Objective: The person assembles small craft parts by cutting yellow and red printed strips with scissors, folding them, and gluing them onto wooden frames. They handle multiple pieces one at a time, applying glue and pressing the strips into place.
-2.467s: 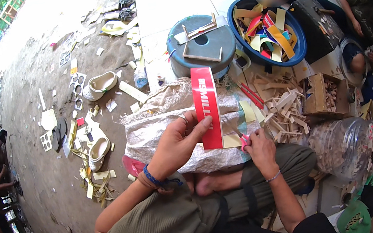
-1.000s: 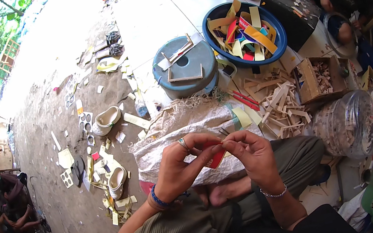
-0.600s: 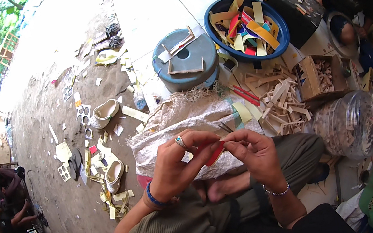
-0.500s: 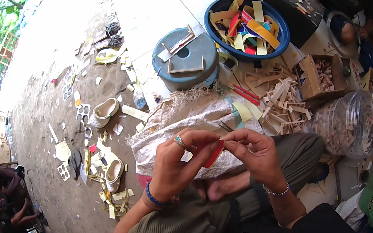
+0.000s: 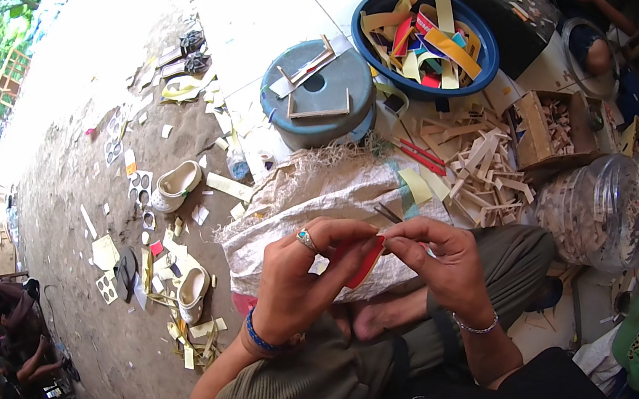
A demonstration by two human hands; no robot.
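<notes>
Over my lap, my left hand (image 5: 293,279) is closed on a small red folded piece (image 5: 363,267) that looks like card or stiff paper. My right hand (image 5: 443,261) pinches at the upper right edge of that red piece, thumb against forefinger. The fingers hide most of it, and whatever else lies in the right pinch is too small to make out. Below the hands a white woven sack (image 5: 318,193) is spread in front of my crossed legs. A dark pair of metal tips (image 5: 384,212) shows on the sack just beyond my fingers.
Beyond the sack stand an upturned blue-grey tub (image 5: 285,124) bearing wooden frames and a blue basin (image 5: 492,54) of coloured strips. To the right are red-handled pliers (image 5: 423,157), piled wooden sticks (image 5: 490,174), a box (image 5: 530,132) and a clear jar (image 5: 585,225). Clogs (image 5: 178,182) lie left.
My hands keep nearly the same hold on the red piece, with the right one shifted slightly. At the upper right, another person's hands have moved.
</notes>
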